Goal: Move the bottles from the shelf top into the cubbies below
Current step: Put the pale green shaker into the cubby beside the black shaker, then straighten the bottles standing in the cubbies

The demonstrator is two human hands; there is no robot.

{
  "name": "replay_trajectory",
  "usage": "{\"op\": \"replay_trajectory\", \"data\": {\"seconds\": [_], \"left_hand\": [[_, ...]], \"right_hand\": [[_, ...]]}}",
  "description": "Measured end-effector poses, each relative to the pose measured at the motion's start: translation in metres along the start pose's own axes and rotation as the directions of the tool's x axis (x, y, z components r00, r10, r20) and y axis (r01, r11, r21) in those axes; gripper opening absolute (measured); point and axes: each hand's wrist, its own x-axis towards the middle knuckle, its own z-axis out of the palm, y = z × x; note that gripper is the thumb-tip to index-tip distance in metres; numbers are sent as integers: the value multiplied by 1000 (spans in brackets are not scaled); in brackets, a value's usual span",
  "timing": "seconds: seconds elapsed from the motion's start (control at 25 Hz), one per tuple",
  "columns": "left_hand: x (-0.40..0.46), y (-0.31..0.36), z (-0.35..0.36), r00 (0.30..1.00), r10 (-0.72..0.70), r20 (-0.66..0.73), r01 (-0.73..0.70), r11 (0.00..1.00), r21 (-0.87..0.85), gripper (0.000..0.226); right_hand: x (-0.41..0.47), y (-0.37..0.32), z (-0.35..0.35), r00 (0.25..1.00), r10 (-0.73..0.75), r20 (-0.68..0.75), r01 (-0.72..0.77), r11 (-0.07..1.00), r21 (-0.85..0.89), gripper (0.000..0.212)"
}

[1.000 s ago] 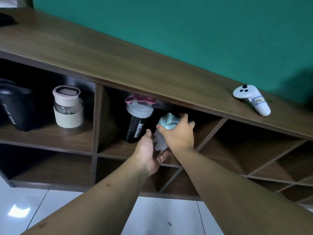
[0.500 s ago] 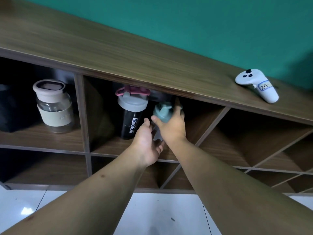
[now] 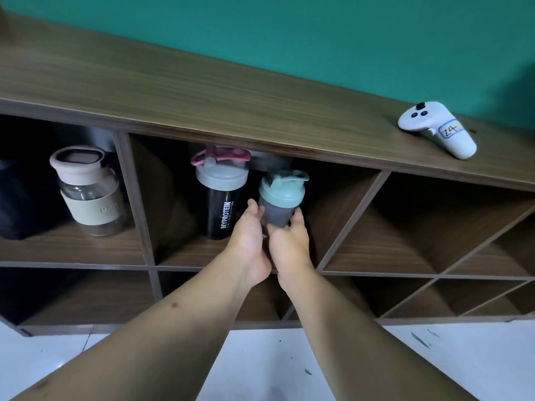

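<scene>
A small shaker bottle with a pale green lid point(image 3: 281, 195) stands upright inside the middle cubby of the wooden shelf point(image 3: 202, 91), right of a black shaker with a grey lid and pink loop point(image 3: 221, 195). My left hand point(image 3: 250, 241) and my right hand point(image 3: 289, 244) cup the green-lidded bottle's lower body from both sides, fingers touching it. A glass jar with a cream lid and sleeve point(image 3: 86, 189) stands in the left cubby, beside a dark bottle point(image 3: 17, 198) at the frame's edge.
A white game-style controller with a label point(image 3: 437, 130) lies on the shelf top at the right. Diagonal cubbies point(image 3: 419, 227) open to the right. Another grey lid point(image 3: 270, 162) shows behind the two shakers. White tiled floor point(image 3: 275, 357) lies below.
My right hand slid from the green lid down to the bottle's lower body. The bottle went deeper into the cubby and now stands upright. The view shifted left.
</scene>
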Motion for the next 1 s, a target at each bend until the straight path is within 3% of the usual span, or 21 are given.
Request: {"op": "replay_trajectory", "data": {"seconds": [0.12, 0.28, 0.4, 0.48, 0.56, 0.64, 0.72, 0.88, 1.0], "left_hand": [[6, -2, 0, 1000, 0, -25, 0, 1000, 7, 51], [1, -3, 1, 997, 39, -65, -36, 998, 53, 52], [-4, -3, -5, 983, 145, -114, -135, 986, 96, 47], [0, -5, -19, 908, 285, -307, -215, 946, 243, 42], [3, -2, -34, 802, 413, -431, -276, 897, 346, 28], [6, 13, -46, 797, 454, -399, -340, 882, 325, 37], [15, 27, -56, 844, 447, -295, -383, 889, 251, 69], [12, 44, -59, 913, 364, -184, -339, 928, 154, 44], [10, 44, -59, 946, 306, -106, -299, 951, 76, 45]], "right_hand": [[0, -3, -1, 1000, 8, -7, -8, 999, 38, 64], [-5, -9, -2, 999, 18, -27, -17, 999, 32, 76], [-15, 2, 5, 985, 5, -174, -18, 997, -69, 65], [-21, 13, 19, 987, -28, -161, 10, 993, -114, 46], [-20, 14, 36, 1000, -23, -13, 22, 995, -101, 46], [-16, 9, 51, 991, -6, 134, 13, 998, -54, 67], [-9, 8, 63, 976, 23, 216, -5, 996, -86, 87], [6, 23, 84, 966, 72, 249, -42, 991, -126, 93], [9, 26, 90, 960, 55, 275, -34, 996, -79, 94]]}}
